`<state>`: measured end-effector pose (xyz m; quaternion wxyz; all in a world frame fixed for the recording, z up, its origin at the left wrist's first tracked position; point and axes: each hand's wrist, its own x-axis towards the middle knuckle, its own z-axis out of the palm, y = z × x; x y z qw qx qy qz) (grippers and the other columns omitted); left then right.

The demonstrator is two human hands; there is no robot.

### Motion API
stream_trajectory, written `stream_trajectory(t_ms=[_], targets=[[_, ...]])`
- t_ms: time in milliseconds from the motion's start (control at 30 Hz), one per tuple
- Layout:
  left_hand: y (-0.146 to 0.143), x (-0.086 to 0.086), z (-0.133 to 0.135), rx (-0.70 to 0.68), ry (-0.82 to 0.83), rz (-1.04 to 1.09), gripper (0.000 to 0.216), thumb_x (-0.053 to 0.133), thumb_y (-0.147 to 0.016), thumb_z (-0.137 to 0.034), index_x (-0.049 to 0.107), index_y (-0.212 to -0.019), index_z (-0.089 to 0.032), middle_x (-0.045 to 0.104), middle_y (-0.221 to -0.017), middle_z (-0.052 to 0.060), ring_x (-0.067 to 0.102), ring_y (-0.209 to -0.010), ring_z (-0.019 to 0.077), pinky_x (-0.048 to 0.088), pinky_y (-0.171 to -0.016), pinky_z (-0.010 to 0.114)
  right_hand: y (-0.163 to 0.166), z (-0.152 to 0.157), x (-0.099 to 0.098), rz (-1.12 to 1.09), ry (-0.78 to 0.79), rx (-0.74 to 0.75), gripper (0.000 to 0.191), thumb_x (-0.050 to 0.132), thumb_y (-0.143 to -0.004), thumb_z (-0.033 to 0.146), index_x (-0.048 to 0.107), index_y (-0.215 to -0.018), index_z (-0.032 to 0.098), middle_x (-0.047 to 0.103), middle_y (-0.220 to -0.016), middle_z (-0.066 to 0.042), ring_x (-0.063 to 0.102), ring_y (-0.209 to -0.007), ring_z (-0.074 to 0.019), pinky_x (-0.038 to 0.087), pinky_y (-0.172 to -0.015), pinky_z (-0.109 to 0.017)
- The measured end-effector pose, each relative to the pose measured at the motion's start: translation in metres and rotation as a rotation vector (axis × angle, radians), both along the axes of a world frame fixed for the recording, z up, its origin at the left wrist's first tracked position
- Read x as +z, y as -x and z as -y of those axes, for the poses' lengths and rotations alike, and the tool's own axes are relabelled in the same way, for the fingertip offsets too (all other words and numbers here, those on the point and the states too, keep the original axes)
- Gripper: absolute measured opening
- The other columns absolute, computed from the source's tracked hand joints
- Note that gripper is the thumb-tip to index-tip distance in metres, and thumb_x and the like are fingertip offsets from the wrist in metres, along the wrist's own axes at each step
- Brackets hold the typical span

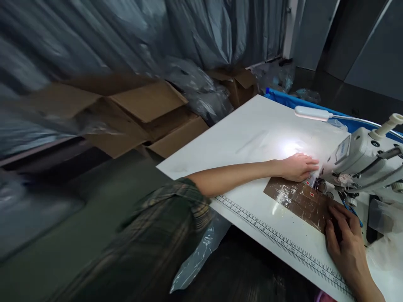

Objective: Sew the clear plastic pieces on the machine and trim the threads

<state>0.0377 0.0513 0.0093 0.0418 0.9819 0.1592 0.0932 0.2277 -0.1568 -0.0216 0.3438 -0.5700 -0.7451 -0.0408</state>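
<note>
Left hand (297, 167): laid palm down, fingers extended and close together, at the far edge of the brown sheet, beside the needle area; clasping nothing visible.

Right hand (348, 241): rested at the other end of the sheet, fingers bent, thumb parted from the index finger; flattened onto the surface rather than closed around it.

Brown sheet (291, 199), glossy, with small red marks: lies flat on the white tabletop (220, 144), between both hands, reaching in beside the sewing machine (362, 163).

Printed ruler scale (273, 235): along the near edge of the tabletop.

Lamp (311, 113), white, on a flexible stem: above the tabletop's far side.

Cardboard box (147, 102), flaps open: beyond the tabletop, to the left.
</note>
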Motion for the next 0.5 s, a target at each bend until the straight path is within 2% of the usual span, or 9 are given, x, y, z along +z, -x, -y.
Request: stream_trajectory(t_ms=[133, 300, 400, 500], targets=[[-0.014, 0.009, -0.026, -0.116, 0.02, -0.106, 0.045, 0.04, -0.095, -0.01, 0.061, -0.134, -0.019, 0.058, -0.143, 0.006, 0.06, -0.122, 0.0199, 0.047, -0.099, 0.031, -0.003, -0.004, -0.007, 0.006, -0.066, 0.035, 0.033, 0.05, -0.097, 0.033, 0.061, -0.127, 0.023, 0.058, -0.12, -0.017, 0.062, -0.106, -0.0311, 0.058, -0.082, -0.054], [-0.019, 0.008, -0.036, -0.016, 0.033, -0.117, 0.049, 0.04, -0.095, -0.009, 0.055, -0.141, -0.015, 0.048, -0.153, 0.008, 0.053, -0.135, 0.0216, 0.046, -0.105, 0.032, -0.005, -0.007, -0.008, 0.042, -0.116, 0.065, 0.029, 0.049, -0.097, 0.032, 0.065, -0.118, 0.02, 0.058, -0.117, -0.017, 0.064, -0.104, -0.0313, 0.058, -0.084, -0.053], [-0.006, 0.015, -0.037, 0.024, 0.155, -0.042, 0.046, 0.041, -0.096, -0.01, 0.057, -0.139, -0.014, 0.045, -0.155, 0.009, 0.057, -0.131, 0.0183, 0.046, -0.105, 0.027, -0.006, -0.008, -0.009, 0.066, -0.135, 0.071, 0.026, 0.049, -0.098, 0.032, 0.066, -0.113, 0.019, 0.059, -0.115, -0.017, 0.064, -0.102, -0.0302, 0.058, -0.083, -0.052], [0.026, 0.031, -0.042, 0.174, 0.252, 0.146, 0.039, 0.045, -0.098, -0.02, 0.062, -0.133, -0.014, 0.055, -0.147, 0.01, 0.058, -0.128, 0.0156, 0.044, -0.108, 0.025, -0.007, -0.008, -0.011, 0.068, -0.141, 0.064, 0.027, 0.048, -0.098, 0.033, 0.066, -0.109, 0.017, 0.058, -0.115, -0.017, 0.064, -0.102, -0.0295, 0.058, -0.083, -0.05]])
